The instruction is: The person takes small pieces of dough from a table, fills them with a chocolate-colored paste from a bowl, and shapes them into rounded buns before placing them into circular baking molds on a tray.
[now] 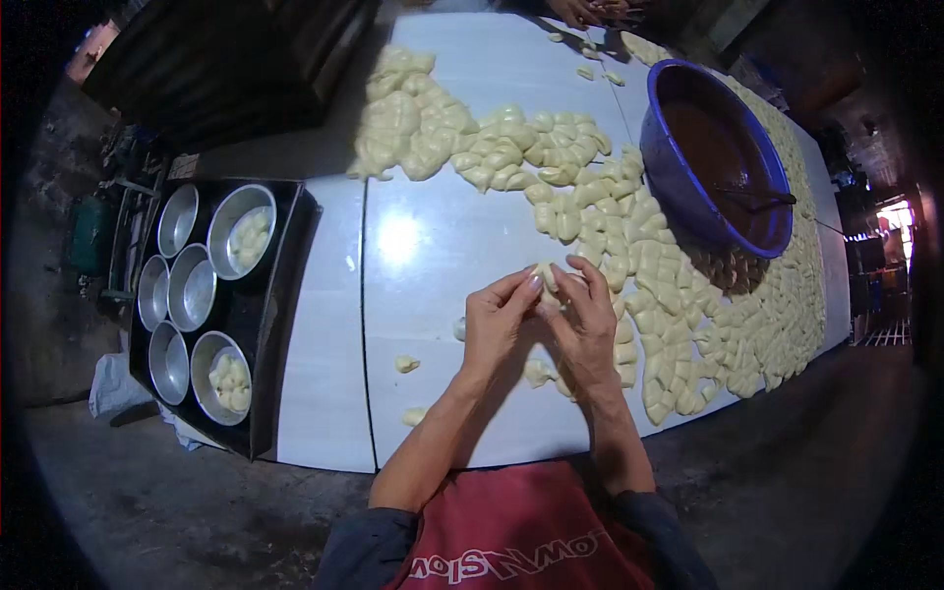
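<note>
Over the middle of the white table, my left hand (497,320) and my right hand (585,320) meet at the fingertips. Between them they pinch a small piece of pale dough (547,279), partly hidden by the fingers. Both hands are closed on it. To their right, a wide spread of cut dough pieces (669,324) covers the tabletop. A loose dough lump (406,364) lies left of my left wrist, with another (415,417) beside my left forearm. Under my right hand sits one more dough piece (538,373). A small round metal thing shows partly behind my left hand.
A black tray (264,393) at the left holds several round metal pans; two, one pan (218,344) and another (218,231), contain dough pieces. A blue basin (657,167) with brown filling and a utensil stands at the right. Another person's hands (590,12) are at the far edge.
</note>
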Action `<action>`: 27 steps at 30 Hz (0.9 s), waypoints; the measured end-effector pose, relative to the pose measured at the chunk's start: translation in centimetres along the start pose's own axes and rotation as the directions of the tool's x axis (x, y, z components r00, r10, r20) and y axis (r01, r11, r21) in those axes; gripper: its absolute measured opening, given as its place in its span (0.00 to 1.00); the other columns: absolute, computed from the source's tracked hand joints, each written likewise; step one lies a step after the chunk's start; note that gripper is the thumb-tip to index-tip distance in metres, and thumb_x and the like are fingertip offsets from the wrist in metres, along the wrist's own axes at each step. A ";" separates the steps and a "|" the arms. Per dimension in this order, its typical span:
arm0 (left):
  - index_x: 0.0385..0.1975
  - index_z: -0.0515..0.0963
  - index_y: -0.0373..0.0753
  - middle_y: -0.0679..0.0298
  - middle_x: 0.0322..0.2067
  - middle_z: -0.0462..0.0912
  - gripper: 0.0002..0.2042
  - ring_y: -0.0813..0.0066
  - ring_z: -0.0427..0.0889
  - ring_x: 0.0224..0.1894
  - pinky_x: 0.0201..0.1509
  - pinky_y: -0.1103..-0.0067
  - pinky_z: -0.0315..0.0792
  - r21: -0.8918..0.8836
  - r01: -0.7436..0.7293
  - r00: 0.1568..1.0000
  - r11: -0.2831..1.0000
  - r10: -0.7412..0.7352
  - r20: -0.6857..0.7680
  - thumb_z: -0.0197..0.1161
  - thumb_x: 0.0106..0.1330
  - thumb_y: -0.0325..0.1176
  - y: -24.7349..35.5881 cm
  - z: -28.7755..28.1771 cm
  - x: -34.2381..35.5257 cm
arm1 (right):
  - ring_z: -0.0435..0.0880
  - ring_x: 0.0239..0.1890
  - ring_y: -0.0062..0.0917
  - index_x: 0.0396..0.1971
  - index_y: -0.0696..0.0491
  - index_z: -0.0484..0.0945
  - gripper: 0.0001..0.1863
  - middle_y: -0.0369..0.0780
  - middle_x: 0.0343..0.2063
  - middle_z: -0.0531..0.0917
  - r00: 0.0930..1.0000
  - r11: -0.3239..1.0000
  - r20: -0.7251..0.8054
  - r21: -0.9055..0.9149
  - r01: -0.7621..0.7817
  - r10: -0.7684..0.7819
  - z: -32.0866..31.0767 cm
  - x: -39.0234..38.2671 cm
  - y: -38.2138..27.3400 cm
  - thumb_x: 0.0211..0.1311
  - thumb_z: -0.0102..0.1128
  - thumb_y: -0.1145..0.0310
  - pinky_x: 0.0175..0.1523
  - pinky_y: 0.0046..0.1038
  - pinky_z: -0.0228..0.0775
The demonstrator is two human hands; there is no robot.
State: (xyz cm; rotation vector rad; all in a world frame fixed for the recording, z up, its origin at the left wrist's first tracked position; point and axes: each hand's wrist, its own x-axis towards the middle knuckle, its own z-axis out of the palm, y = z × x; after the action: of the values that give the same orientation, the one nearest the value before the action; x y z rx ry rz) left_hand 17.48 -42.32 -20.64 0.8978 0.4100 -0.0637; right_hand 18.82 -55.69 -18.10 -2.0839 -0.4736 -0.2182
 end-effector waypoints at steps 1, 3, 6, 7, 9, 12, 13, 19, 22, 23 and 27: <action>0.52 0.79 0.30 0.60 0.40 0.85 0.17 0.76 0.83 0.36 0.40 0.79 0.80 0.089 -0.036 0.999 0.995 0.036 -0.003 0.66 0.68 0.33 0.3 -0.2 -0.3 | 0.82 0.48 0.32 0.51 0.57 0.80 0.17 0.47 0.51 0.77 0.998 0.999 -0.046 0.021 -0.040 0.041 1.2 -0.4 0.2 0.61 0.64 0.77 0.52 0.29 0.75; 0.52 0.80 0.31 0.62 0.40 0.85 0.17 0.77 0.83 0.36 0.40 0.81 0.79 -0.010 -0.015 0.999 1.000 0.014 -0.034 0.67 0.67 0.33 0.5 -0.7 -0.7 | 0.82 0.44 0.29 0.48 0.56 0.82 0.13 0.45 0.43 0.81 0.997 1.000 -0.076 -0.001 0.019 -0.019 2.2 -0.7 0.1 0.63 0.63 0.75 0.46 0.28 0.75; 0.50 0.81 0.33 0.63 0.36 0.85 0.16 0.81 0.80 0.30 0.31 0.84 0.75 0.139 -0.155 0.988 0.978 0.153 0.029 0.68 0.66 0.35 2.1 -1.2 -0.6 | 0.82 0.38 0.24 0.43 0.57 0.84 0.10 0.40 0.38 0.83 0.998 1.000 -0.067 -0.001 0.015 -0.015 3.0 0.1 -0.4 0.64 0.63 0.73 0.41 0.24 0.73; 0.50 0.81 0.33 0.63 0.36 0.85 0.16 0.81 0.80 0.30 0.31 0.84 0.75 0.139 -0.151 0.989 0.979 0.149 0.026 0.68 0.66 0.35 3.1 -1.4 -0.6 | 0.82 0.38 0.24 0.43 0.57 0.84 0.10 0.40 0.38 0.83 0.998 1.000 -0.064 -0.001 0.011 -0.011 3.2 0.2 -0.6 0.64 0.63 0.73 0.41 0.24 0.73; 0.48 0.82 0.35 0.64 0.33 0.84 0.16 0.84 0.77 0.25 0.24 0.86 0.71 0.235 0.037 0.998 0.971 -0.050 0.049 0.69 0.66 0.38 5.6 -1.7 -0.6 | 0.80 0.37 0.21 0.42 0.57 0.83 0.10 0.36 0.39 0.84 0.909 0.752 0.114 0.526 -0.397 0.401 3.4 0.4 -1.5 0.62 0.64 0.72 0.40 0.20 0.70; 0.45 0.83 0.37 0.67 0.31 0.84 0.16 0.86 0.76 0.23 0.20 0.87 0.67 0.211 0.151 0.983 0.966 -0.170 0.074 0.70 0.65 0.40 7.0 -3.3 -0.2 | 0.78 0.38 0.19 0.48 0.57 0.82 0.16 0.37 0.43 0.83 0.945 0.792 0.196 0.515 -0.326 0.262 2.7 0.1 -1.6 0.60 0.67 0.71 0.40 0.20 0.69; 0.45 0.83 0.37 0.67 0.31 0.83 0.15 0.85 0.77 0.24 0.21 0.87 0.69 0.236 0.172 0.976 0.956 -0.198 0.091 0.70 0.65 0.40 7.3 -3.5 -0.2 | 0.78 0.38 0.19 0.50 0.57 0.82 0.17 0.38 0.43 0.82 0.973 0.868 0.199 0.454 -0.200 0.120 2.3 0.0 -1.9 0.60 0.67 0.71 0.40 0.20 0.70; 0.47 0.82 0.34 0.61 0.38 0.86 0.14 0.76 0.85 0.36 0.34 0.82 0.81 0.247 -0.038 0.983 0.968 -0.007 0.182 0.68 0.66 0.36 7.1 -4.1 -2.5 | 0.77 0.39 0.22 0.47 0.52 0.82 0.16 0.39 0.43 0.80 0.998 0.902 0.047 0.430 0.027 -0.052 3.6 0.1 -1.8 0.59 0.69 0.74 0.42 0.22 0.70; 0.47 0.82 0.33 0.60 0.42 0.85 0.11 0.76 0.84 0.40 0.40 0.80 0.83 0.255 -0.094 0.965 0.962 0.024 0.262 0.61 0.69 0.30 7.1 -5.4 -2.7 | 0.76 0.40 0.22 0.41 0.54 0.80 0.09 0.39 0.39 0.79 0.998 0.866 -0.030 0.499 -0.027 0.048 4.2 0.1 -3.6 0.61 0.67 0.74 0.48 0.24 0.69; 0.47 0.82 0.33 0.60 0.42 0.85 0.11 0.76 0.84 0.40 0.40 0.80 0.83 0.256 -0.091 0.966 0.962 0.023 0.259 0.61 0.69 0.30 6.8 -5.7 -2.6 | 0.76 0.40 0.22 0.41 0.54 0.80 0.09 0.39 0.39 0.79 0.998 0.865 -0.028 0.501 -0.030 0.051 4.6 -0.1 -3.5 0.61 0.67 0.74 0.48 0.24 0.69; 0.48 0.81 0.33 0.60 0.43 0.84 0.11 0.77 0.84 0.42 0.43 0.80 0.82 0.278 -0.075 0.961 0.958 -0.005 0.275 0.59 0.72 0.30 6.1 -6.1 -2.7 | 0.76 0.37 0.19 0.39 0.58 0.79 0.09 0.38 0.37 0.79 0.994 0.865 -0.077 0.501 -0.031 0.080 6.1 -0.4 -2.3 0.63 0.67 0.72 0.44 0.23 0.70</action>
State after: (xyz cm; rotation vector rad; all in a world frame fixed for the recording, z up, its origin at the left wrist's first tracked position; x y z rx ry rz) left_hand 14.36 -34.07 -18.40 1.1650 0.1258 -0.2169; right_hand 17.36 -49.58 -19.68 -1.5660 -0.3640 -0.1405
